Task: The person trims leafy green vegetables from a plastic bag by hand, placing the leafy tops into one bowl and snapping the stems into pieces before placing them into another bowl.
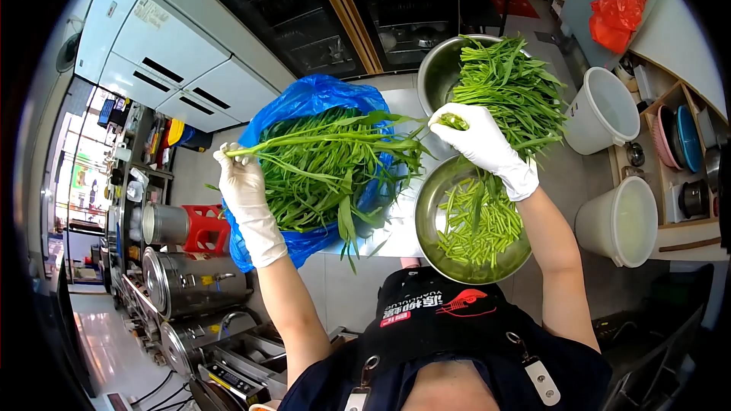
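My left hand [247, 209], in a white glove, is closed on the stem ends of a few long water spinach stalks [320, 139]. Their leafy ends stretch to the right across a blue plastic bag [301, 95] full of more water spinach [304, 194]. My right hand [487, 144], also gloved, is closed round short green stem pieces [454, 121]. It is over the gap between two steel bowls. The near bowl [423, 228] contains cut stem pieces [480, 221] and a leaf or so; the far bowl [438, 76] is heaped with leafy tops [506, 87].
Two white buckets [609, 110] stand on the right, beside a shelf [674, 175] with basins and pots. A red stool [205, 230] and large steel pots [179, 285] are at the left. A glass-door cabinet [350, 15] is behind the pale table [400, 232].
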